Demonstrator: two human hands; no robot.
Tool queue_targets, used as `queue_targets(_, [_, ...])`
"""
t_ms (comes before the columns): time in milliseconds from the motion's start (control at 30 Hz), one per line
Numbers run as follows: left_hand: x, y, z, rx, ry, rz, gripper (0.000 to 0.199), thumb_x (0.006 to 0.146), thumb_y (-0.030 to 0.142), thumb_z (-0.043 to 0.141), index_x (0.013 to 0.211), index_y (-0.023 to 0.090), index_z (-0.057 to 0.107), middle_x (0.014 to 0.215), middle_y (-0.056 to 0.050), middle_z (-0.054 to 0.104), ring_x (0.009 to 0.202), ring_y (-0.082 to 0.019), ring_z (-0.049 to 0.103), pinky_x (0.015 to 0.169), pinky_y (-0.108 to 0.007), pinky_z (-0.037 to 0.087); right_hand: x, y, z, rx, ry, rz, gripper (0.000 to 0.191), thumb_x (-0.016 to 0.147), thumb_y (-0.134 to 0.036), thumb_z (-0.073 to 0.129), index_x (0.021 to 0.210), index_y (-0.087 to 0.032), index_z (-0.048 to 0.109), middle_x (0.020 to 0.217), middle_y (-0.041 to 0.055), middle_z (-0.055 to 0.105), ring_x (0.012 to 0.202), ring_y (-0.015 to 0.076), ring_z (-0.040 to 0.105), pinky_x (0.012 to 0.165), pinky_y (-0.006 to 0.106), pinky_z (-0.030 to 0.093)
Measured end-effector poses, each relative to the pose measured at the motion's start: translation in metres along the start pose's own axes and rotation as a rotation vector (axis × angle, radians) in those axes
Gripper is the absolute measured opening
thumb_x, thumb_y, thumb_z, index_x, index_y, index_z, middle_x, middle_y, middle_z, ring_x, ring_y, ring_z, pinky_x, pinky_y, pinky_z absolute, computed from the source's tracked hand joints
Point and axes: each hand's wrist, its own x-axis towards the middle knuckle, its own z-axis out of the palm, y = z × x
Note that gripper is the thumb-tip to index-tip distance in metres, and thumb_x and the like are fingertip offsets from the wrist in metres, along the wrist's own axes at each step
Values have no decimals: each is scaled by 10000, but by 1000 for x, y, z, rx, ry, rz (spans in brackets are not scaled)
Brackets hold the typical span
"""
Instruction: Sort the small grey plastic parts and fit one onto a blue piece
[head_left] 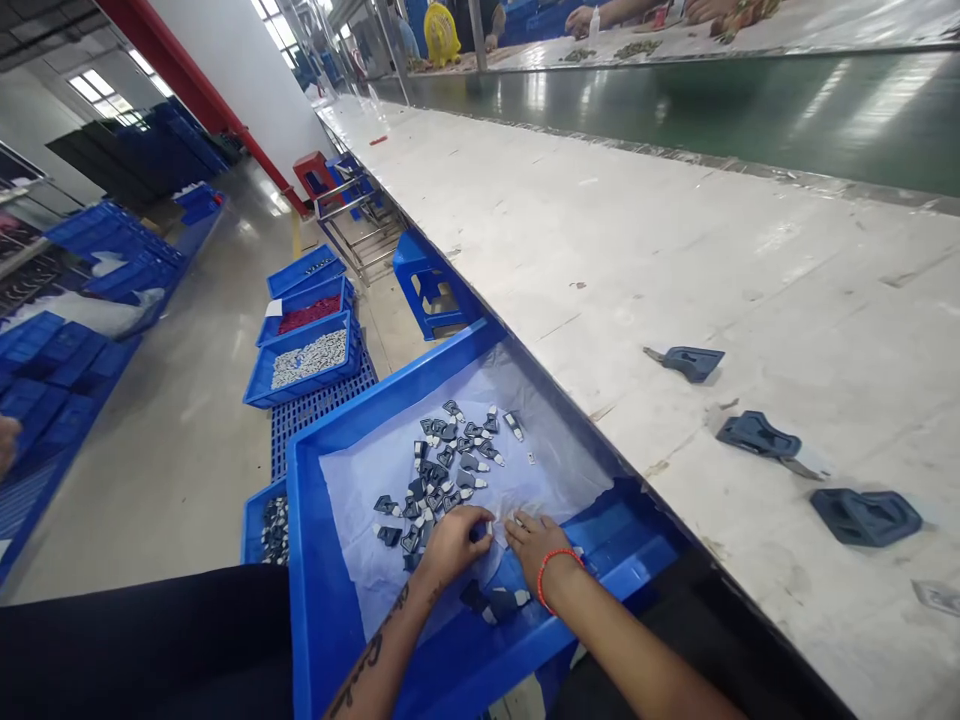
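Your left hand (pixel 454 545) pinches one small grey part (pixel 480 532) at the near edge of the pile (pixel 446 465) in the blue tray (pixel 322 620); your right hand (pixel 536 540) rests flat beside it, fingers loose. Keep pulling single pieces clear of the pile.
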Motion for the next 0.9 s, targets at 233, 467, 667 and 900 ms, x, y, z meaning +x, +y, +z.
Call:
queue_targets(233, [-1,-9,-13,-100,-51,-68,229,856,328,564,1002,157,606,946,-43,653,827,-185,629,754,-393,534,-1,-4,-5,-43,-41,23,410,869,-343,572,1242,-200,481,1371,84,393,1257,265,379,1038,535,311])
queue_targets(467, [-3,-14,-18,-174,-72,-69,234,848,318,579,1014,154,599,981,-52,649,860,-193,628,775,-408,532,-11,-12,-14,-71,108,19,382,880,-343,557,1220,-182,491,1313,89,447,1192,246,447,989,500,382])
queue_targets(667, [1,-16,-15,-142,-100,-56,236,852,318,572,1017,151,596,958,-49,650,847,-190,630,764,-405,534,-11,-17,-14,-107,159,-53,394,883,-328,556,1242,-192,471,1287,85,464,1135,230,491,942,470,434])
queue_targets(900, [-3,1,-22,34,-98,-57,227,849,323,575,1005,162,609,1016,-61,650,933,-209,615,844,-445,503,8,-14,0,-102,126,-36,423,873,-351,567,1254,-198,462,1319,90,436,1165,243,468,959,484,418])
